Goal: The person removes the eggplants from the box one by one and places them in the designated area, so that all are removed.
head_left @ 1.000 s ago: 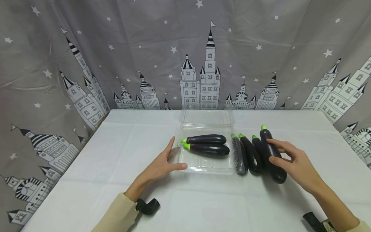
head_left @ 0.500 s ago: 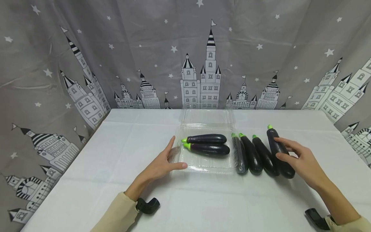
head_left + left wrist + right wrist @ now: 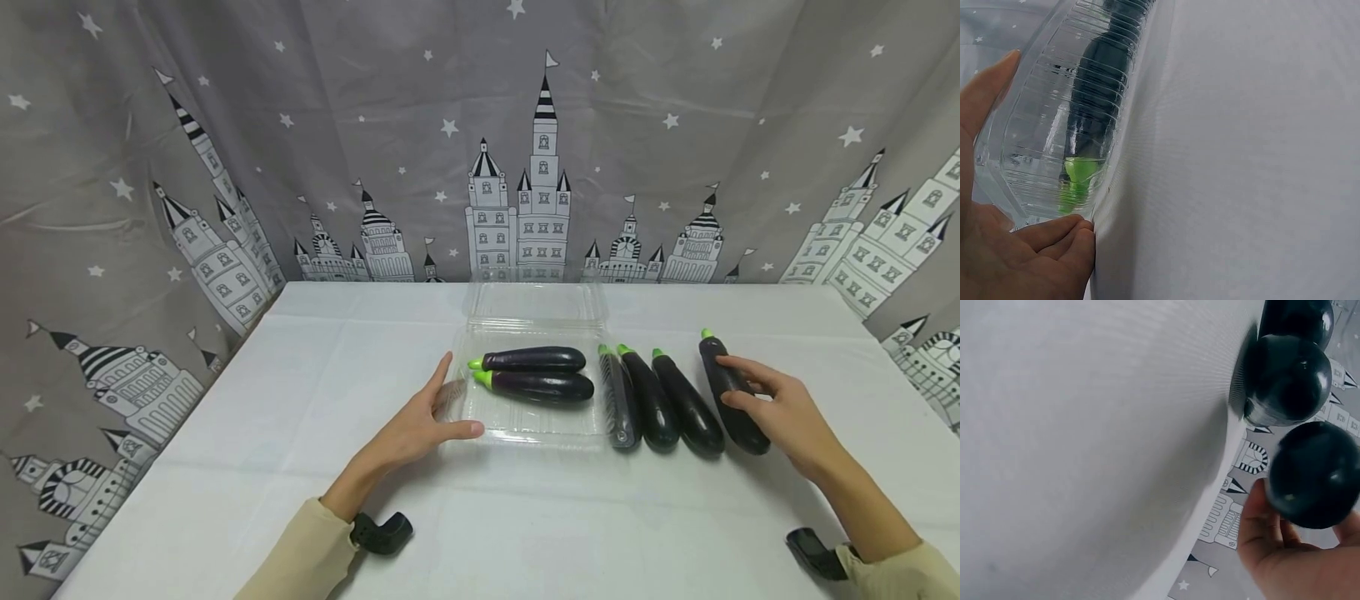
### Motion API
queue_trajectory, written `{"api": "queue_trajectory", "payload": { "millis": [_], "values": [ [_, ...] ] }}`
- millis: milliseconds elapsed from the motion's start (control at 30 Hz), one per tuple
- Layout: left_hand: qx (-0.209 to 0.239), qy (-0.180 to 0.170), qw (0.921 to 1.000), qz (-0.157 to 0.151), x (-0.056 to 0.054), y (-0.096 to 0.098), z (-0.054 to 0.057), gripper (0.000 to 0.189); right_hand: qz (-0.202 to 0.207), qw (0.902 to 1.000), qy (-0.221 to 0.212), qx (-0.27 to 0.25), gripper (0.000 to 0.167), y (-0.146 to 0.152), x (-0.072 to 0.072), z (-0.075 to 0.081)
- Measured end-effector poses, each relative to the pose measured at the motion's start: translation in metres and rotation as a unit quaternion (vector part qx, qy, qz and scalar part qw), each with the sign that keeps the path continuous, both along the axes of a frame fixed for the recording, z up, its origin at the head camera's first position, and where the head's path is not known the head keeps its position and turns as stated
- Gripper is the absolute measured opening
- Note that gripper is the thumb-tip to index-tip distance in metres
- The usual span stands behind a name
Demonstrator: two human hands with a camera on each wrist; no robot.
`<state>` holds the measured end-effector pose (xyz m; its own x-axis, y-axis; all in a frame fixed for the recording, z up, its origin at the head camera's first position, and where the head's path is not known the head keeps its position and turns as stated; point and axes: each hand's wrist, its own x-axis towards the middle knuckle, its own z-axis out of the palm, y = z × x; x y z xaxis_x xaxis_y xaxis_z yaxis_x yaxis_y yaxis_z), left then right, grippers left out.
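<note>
A clear plastic clamshell container [image 3: 536, 427] lies on the table with its lid back. Two dark eggplants with green stems, the nearer eggplant [image 3: 536, 386] among them, lie side by side inside it. My left hand [image 3: 412, 425] holds its near left corner, thumb along the front rim and fingers at the left end wall; the left wrist view shows the wall [image 3: 1029, 137] between thumb and fingers. My right hand [image 3: 783, 421] grips another eggplant [image 3: 723, 379] from above, thumb on one side and fingers on the other. Its rounded end [image 3: 1313, 475] faces the right wrist camera.
Right of the container, a row of three eggplants stands between it and my right hand; the nearest to that hand is a loose eggplant [image 3: 686, 408]. A white cloth [image 3: 525, 525] covers the table. A grey castle-print curtain [image 3: 337, 83] hangs behind.
My right hand has moved right with its eggplant, opening a gap beside the row. The third eggplant of the row now shows fully. My left hand and the container have stayed put.
</note>
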<state>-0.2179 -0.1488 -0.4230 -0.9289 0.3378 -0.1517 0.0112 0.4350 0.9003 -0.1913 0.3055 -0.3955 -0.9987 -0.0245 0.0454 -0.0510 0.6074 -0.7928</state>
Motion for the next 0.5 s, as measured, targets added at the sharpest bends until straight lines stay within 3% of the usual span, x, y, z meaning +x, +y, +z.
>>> {"api": "queue_trajectory", "payload": {
  "millis": [233, 500],
  "values": [
    [0.000, -0.002, 1.0000, 0.000, 0.0004, 0.0001, 0.0007, 0.120, 0.019, 0.9990, -0.031, 0.027, 0.053, -0.0001, -0.0032, -0.0053],
    [0.006, -0.002, 1.0000, -0.002, 0.0000, -0.0001, 0.0003, 0.120, 0.035, 0.9979, -0.037, 0.039, 0.054, -0.0011, -0.0030, -0.0083]
  ]
}}
